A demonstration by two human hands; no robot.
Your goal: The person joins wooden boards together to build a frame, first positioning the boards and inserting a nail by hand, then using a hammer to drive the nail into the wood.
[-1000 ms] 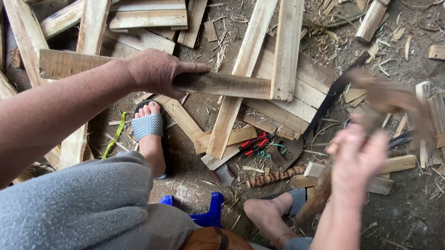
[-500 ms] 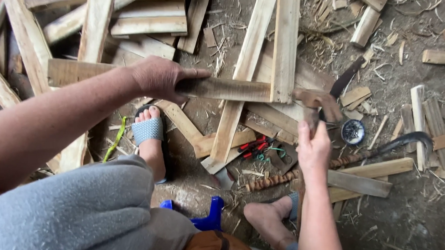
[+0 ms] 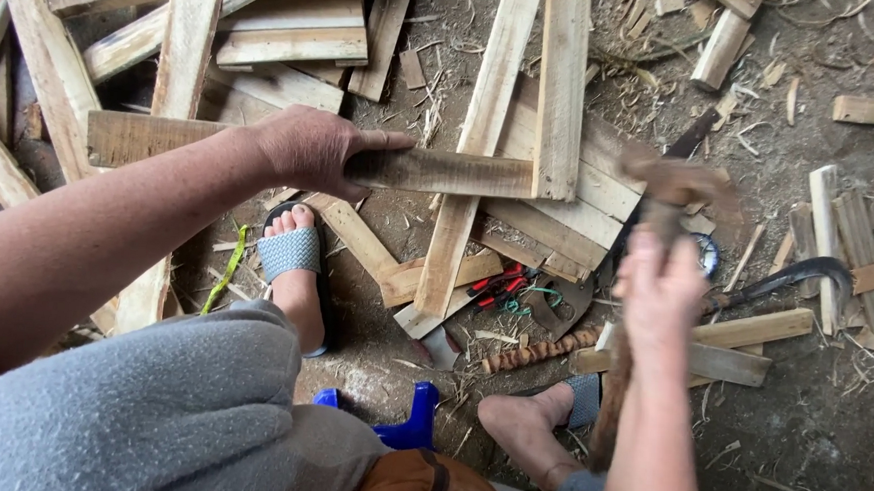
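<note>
My left hand (image 3: pixel 308 152) grips a long horizontal wooden slat (image 3: pixel 440 172) and holds it flat above the ground. An upright plank (image 3: pixel 562 84) lies across the slat's right end. My right hand (image 3: pixel 659 290) is blurred with motion and closed on the handle of a brown hammer (image 3: pixel 671 182), whose head is raised just right of that joint. My feet in grey-strapped sandals (image 3: pixel 291 254) rest on the dirt on either side.
Loose planks (image 3: pixel 269 32) are piled at the upper left and centre. Red-handled pliers (image 3: pixel 499 286), a curved sickle (image 3: pixel 799 276), a small round tin (image 3: pixel 704 255) and wood offcuts (image 3: pixel 860 109) lie on the dirt. A blue stool edge (image 3: pixel 405 426) shows below.
The hammer was raised at the right, then came down onto the slat's right end, and is now lifted again and blurred. My left hand and the slat stayed put.
</note>
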